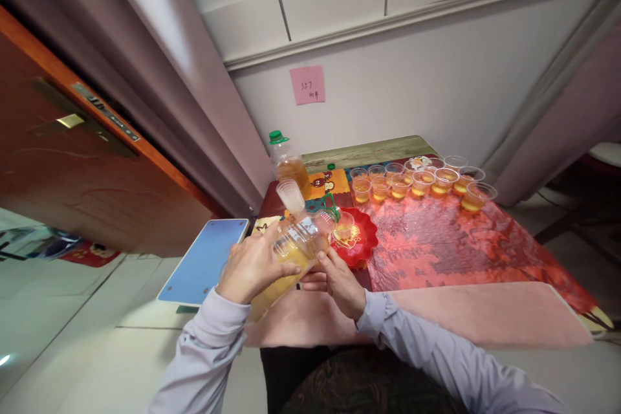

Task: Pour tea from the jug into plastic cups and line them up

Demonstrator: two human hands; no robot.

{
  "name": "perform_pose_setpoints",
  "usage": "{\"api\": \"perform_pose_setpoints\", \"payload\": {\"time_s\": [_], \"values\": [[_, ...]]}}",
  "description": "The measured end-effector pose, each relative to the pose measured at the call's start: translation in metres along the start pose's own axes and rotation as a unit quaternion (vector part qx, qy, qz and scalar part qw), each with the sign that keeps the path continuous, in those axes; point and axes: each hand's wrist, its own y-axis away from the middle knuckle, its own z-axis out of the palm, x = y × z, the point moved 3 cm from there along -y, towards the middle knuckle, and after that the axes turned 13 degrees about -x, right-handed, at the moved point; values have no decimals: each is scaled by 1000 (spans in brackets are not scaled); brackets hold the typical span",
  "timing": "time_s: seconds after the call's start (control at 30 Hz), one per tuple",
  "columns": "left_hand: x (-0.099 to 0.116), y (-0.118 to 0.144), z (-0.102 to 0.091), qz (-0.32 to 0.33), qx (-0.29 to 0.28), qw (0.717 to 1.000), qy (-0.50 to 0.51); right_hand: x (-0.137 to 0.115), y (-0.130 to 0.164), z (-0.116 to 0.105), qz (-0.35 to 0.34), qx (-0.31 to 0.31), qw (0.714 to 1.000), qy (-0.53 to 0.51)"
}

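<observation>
A large clear plastic bottle [294, 247] with yellow liquid is tilted, its neck pointing right over a red scalloped dish [367, 240]. My left hand [250, 266] is wrapped round the body of the bottle. Below, my right hand [339, 281] grips its underside near the shoulder, thumb on the side and fingers partly hidden. A green carrying ring [330, 206] shows at the bottle's neck. In the dish stands a clear plastic cup [345, 226], close to the bottle's mouth; I cannot tell whether liquid is flowing.
Behind the bottle are a stack of clear cups [290, 195] and a second bottle [292, 171] with a green cap. Several cups of amber liquid [398, 186] line the table's back right. A loose green cap [331, 166] lies behind; a blue stool [204, 259] stands left.
</observation>
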Motion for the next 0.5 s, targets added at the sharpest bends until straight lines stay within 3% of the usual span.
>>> {"api": "perform_pose_setpoints", "payload": {"time_s": [0.5], "values": [[0, 3, -1, -3, 0, 1000, -2, -1, 1, 1, -1, -1, 1000, -5]]}}
